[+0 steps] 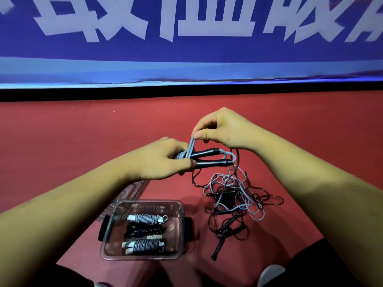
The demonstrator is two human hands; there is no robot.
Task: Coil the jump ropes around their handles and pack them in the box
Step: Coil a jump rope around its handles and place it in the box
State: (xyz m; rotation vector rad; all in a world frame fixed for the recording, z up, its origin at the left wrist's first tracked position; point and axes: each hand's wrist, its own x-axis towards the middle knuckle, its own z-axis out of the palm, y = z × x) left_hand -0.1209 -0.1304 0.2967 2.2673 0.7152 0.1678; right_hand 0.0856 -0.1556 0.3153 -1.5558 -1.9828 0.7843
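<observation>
We see the left hand (165, 158) clenched around two black handles (207, 152), which lie side by side with their free ends pointing right. A few turns of grey rope (182, 155) sit wound on them beside the fingers. The right hand (223, 129), just right of and beyond the left, pinches a doubled loop of that same rope between thumb and fingertips. Both hands are raised above the red floor (62, 141).

Nearer to us, below the left forearm, stands one clear box (149, 201) with a black latch at each end. Three coiled ropes lie in it in a row. The far one (145, 218) and the near one (143, 245) are grey, and a black one (143, 232) lies between them. One clear lid (132, 190) lies flat just beyond the box, partly under the left forearm.

To the right of the box sprawls a tangle of loose ropes (234, 199), grey and dark strands knotted together with several black handles. We cannot count the ropes in it.

A blue banner (186, 59) with white characters spans the far side.
</observation>
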